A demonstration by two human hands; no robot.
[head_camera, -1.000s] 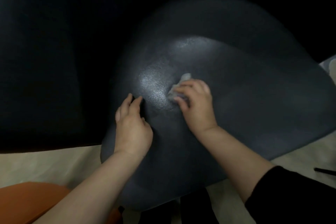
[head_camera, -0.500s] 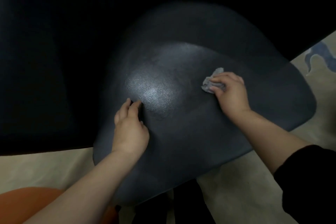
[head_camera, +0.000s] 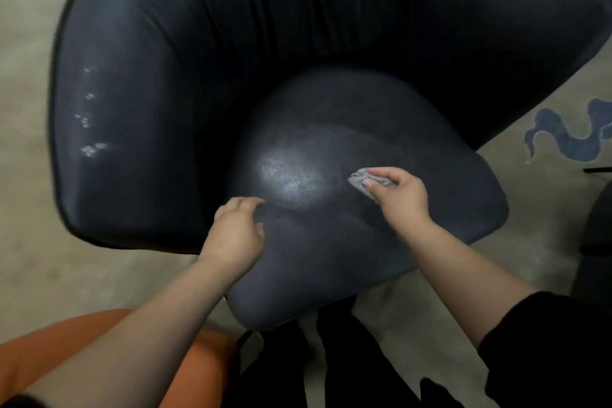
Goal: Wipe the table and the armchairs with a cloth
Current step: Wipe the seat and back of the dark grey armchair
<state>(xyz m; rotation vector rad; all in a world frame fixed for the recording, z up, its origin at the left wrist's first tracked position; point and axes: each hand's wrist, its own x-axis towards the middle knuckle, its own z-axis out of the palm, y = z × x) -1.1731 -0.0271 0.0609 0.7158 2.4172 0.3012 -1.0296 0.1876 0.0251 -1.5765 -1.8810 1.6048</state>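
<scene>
A dark blue leather armchair (head_camera: pixel 139 83) with a curved back fills the view; its round seat cushion (head_camera: pixel 331 258) shines under a light patch. My right hand (head_camera: pixel 399 197) grips a small crumpled grey cloth (head_camera: pixel 359 179) and holds it against the right part of the cushion. My left hand (head_camera: pixel 236 232) rests on the cushion's left side with loosely curled fingers, holding nothing. The armchair's left arm carries several pale scuffs.
Beige carpet (head_camera: pixel 29 242) surrounds the chair, with a blue swirl pattern (head_camera: pixel 569 132) at the right. An orange object (head_camera: pixel 66 348) sits at the lower left. A dark object (head_camera: pixel 596 242) stands at the right edge. My dark-clothed legs (head_camera: pixel 337 368) are below the seat.
The view has pulled back and brightened, showing the whole armchair. My right hand with the cloth slid from the cushion's middle to its right side. My left hand stayed on the cushion.
</scene>
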